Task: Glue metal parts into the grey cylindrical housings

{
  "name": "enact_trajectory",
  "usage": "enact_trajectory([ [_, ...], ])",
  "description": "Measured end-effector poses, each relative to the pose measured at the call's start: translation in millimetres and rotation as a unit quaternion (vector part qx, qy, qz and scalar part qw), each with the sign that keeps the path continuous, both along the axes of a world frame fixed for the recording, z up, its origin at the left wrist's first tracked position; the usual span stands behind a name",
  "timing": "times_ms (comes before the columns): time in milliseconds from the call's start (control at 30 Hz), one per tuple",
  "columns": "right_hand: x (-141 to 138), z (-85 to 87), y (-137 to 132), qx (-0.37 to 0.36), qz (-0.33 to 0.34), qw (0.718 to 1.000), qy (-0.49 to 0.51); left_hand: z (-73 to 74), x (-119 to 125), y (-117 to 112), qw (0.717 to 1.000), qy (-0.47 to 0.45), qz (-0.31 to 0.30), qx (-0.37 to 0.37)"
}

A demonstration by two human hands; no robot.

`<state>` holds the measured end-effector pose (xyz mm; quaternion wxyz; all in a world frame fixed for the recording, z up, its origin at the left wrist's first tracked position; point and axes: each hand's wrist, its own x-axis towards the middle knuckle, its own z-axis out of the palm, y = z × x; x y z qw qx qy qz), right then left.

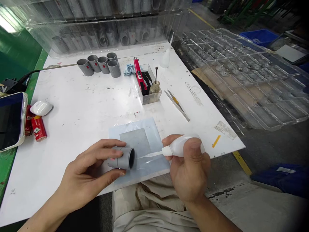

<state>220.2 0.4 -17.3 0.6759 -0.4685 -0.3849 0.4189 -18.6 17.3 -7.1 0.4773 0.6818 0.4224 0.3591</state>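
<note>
My left hand [89, 170] holds a short grey plastic tube [122, 158] on its side, fingers above and thumb below, with its dark open end facing right. My right hand [190, 167] is wrapped round a white squeeze bottle [180, 146]. The thin nozzle [152, 154] of the bottle points left, its tip close to the tube's open rim; whether it touches I cannot tell. Beneath both lies a pale blue sheet [154, 129] with a grey square pad [134, 138] on it. Small droplets show along the tube's lower edge.
Several grey tubes [103, 65] stand at the back. A clear box [151, 99] holds a red cutter [140, 75] and a small jar [154, 87]. Tweezers [177, 104], another squeeze bottle [165, 58], a phone [12, 120] and stacked clear trays [241, 74] are around.
</note>
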Motion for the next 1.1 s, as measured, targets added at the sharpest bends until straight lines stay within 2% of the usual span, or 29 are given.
enact_trajectory([
  [133,-1.2,-0.9,-0.3,-0.005,0.006,1.000,-0.002,0.6,0.5,-0.8,1.000,0.000,-0.003,-0.015],
  [267,-2.1,-2.0,-0.2,-0.002,0.003,1.000,0.000,0.4,-0.7,-1.6,0.999,0.040,0.022,-0.027],
  [400,-3.4,-1.8,2.0,-0.007,0.008,1.000,-0.006,-0.4,-2.7,-1.2,0.997,0.073,0.005,-0.013],
  [1100,-2.8,-1.4,-1.2,-0.037,0.028,0.997,-0.058,1.7,-0.2,-2.0,0.997,0.071,0.027,-0.017],
])
